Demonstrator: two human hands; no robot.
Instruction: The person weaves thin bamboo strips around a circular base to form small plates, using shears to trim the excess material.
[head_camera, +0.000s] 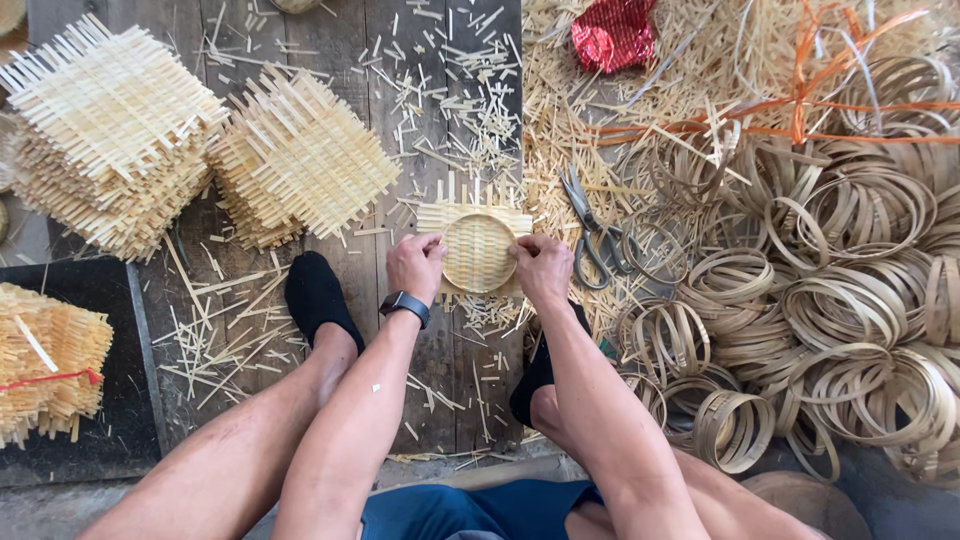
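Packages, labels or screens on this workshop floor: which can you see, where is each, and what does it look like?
Foil wrapper: top centre, on the loose bamboo strips; crumpled, shiny red.
Smartwatch: on the wrist of the left hand; black band, small dark rectangular screen.
No signs or paper labels show.
Both hands, the right hand too, grip a round woven mat.

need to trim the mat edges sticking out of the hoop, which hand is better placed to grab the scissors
Right, most likely. The scissors lie just beside the right hand, on that side of the woven mat. The left hand grips the hoop's far side and would have to cross over.
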